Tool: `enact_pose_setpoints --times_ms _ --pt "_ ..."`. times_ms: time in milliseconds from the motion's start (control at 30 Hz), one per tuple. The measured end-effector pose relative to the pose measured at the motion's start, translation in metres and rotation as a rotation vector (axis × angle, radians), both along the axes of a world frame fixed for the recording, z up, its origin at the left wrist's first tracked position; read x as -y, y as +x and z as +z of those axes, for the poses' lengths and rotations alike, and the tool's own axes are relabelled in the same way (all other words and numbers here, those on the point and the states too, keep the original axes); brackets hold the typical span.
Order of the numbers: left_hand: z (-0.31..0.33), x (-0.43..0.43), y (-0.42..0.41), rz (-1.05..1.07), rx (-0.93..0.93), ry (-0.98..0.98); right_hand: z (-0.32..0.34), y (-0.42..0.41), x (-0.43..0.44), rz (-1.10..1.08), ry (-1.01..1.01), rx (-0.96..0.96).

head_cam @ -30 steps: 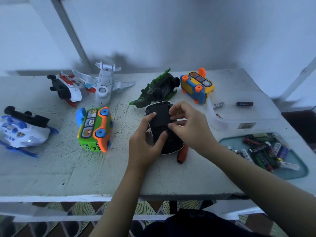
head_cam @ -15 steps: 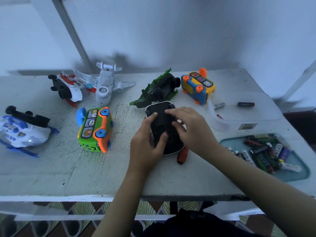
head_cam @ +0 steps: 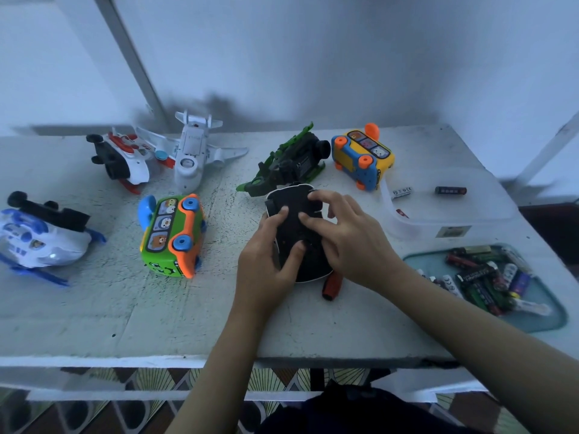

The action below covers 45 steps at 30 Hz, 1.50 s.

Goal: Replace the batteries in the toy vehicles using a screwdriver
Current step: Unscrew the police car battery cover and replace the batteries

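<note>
A black toy car (head_cam: 293,211) with a white rim lies upside down in the middle of the white table (head_cam: 131,308). My left hand (head_cam: 266,264) grips its left side, thumb pressed on the dark underside. My right hand (head_cam: 347,236) lies over the car's right half, fingers spread and fingertips pressing on the underside. A screwdriver with an orange and black handle (head_cam: 332,285) lies on the table just below the car, partly under my right wrist. What my fingers cover on the underside is hidden.
Other toys lie around: green-orange bus (head_cam: 172,236), blue-white helicopter (head_cam: 40,239), red-white plane (head_cam: 122,158), white airplane (head_cam: 194,151), green-black vehicle (head_cam: 291,164), yellow-blue bus (head_cam: 363,158). A clear box (head_cam: 445,211) holds two batteries; a teal tray (head_cam: 551,311) holds several batteries.
My right hand's fingers have spread and slid forward over the car's underside, index finger reaching nearer its far end. My left hand keeps its hold; the car has barely moved.
</note>
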<state>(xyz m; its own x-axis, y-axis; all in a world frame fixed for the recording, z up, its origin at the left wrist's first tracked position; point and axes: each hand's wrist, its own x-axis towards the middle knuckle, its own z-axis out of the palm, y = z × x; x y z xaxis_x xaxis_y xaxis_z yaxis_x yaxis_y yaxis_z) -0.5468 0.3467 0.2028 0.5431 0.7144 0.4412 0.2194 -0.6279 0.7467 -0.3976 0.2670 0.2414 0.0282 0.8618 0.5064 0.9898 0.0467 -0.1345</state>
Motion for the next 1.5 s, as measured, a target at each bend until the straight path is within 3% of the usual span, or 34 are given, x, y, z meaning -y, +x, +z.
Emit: enact_pose_setpoints --times_ms 233,467,633,767,1167,1500 --pt "0.002 0.001 0.001 -0.045 0.051 -0.123 0.004 0.009 0.008 -0.032 -0.049 -0.099" --pt "-0.001 0.001 -0.003 -0.112 -0.033 -0.156 0.035 0.059 0.016 -0.386 0.122 -0.225" --pt "0.001 0.003 -0.003 -0.111 -0.061 -0.131 0.049 0.088 0.029 -0.557 -0.298 -0.431" --pt "0.002 0.003 -0.003 -0.104 -0.059 -0.141 0.047 0.087 0.036 -0.552 -0.375 -0.531" --pt "0.014 0.001 0.006 -0.126 -0.070 -0.142 0.050 0.089 0.050 -0.638 -0.373 -0.494" --pt "0.012 -0.003 0.026 -0.219 -0.005 -0.251 0.058 0.095 0.048 -0.631 -0.456 -0.458"
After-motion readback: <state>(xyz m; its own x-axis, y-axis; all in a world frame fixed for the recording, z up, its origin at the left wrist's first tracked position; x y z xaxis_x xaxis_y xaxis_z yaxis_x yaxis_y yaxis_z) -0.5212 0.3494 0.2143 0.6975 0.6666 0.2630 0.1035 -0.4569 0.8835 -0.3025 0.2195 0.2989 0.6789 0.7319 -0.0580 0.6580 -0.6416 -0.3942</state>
